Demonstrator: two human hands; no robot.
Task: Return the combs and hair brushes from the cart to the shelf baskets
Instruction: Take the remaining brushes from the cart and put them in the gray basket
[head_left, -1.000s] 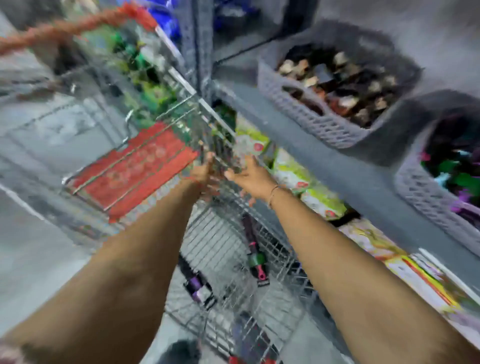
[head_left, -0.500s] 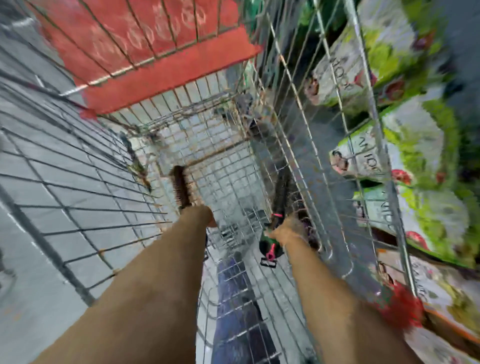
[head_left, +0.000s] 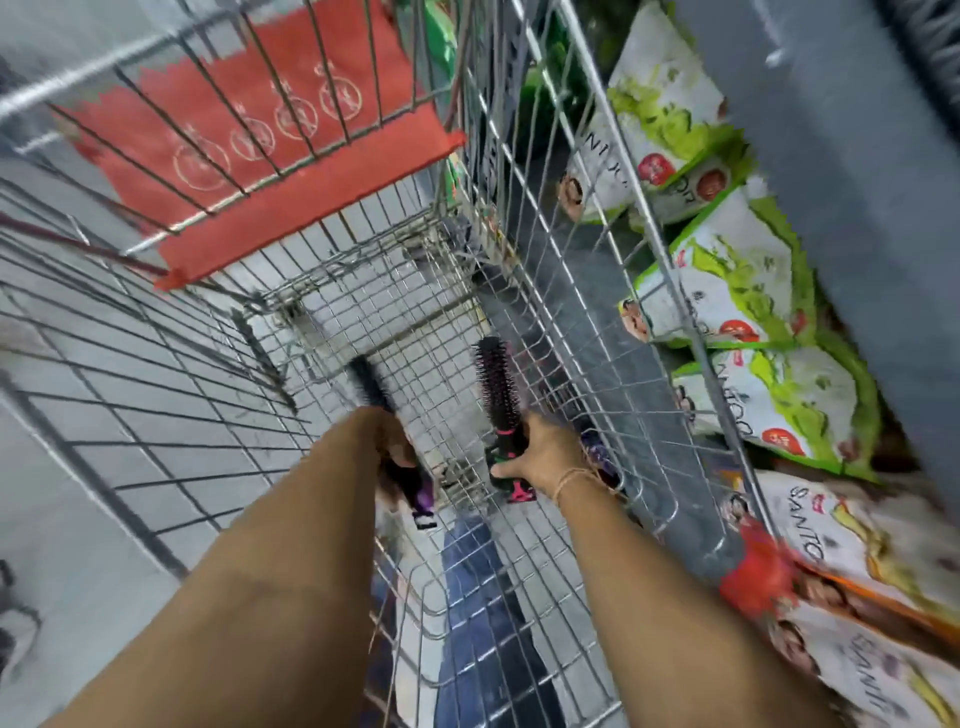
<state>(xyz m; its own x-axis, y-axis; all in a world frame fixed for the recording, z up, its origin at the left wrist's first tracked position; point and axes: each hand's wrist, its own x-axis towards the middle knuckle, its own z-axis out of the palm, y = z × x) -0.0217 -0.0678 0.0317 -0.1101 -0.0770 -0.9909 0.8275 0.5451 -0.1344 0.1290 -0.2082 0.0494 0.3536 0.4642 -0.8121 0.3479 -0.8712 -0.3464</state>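
We grip one brush per hand: left hand (head_left: 397, 452) on black brush (head_left: 371, 387), right hand (head_left: 543, 454) on pink brush (head_left: 496, 389); bristles beyond our fingers may snag the cart (head_left: 576, 291) wires.

Inside the cart (head_left: 597, 291), one round brush (head_left: 496, 387) lies right of another brush (head_left: 371, 387); packets (head_left: 737, 280) stand outside the cart's right wall.

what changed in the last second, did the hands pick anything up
Yes. A second ago both hands were up at the cart's rim, holding nothing. They have since reached down into the cart: the left hand now has a grip on a black round brush, and the right hand on a pink-bristled round brush. The cart stays parked beside the shelf.
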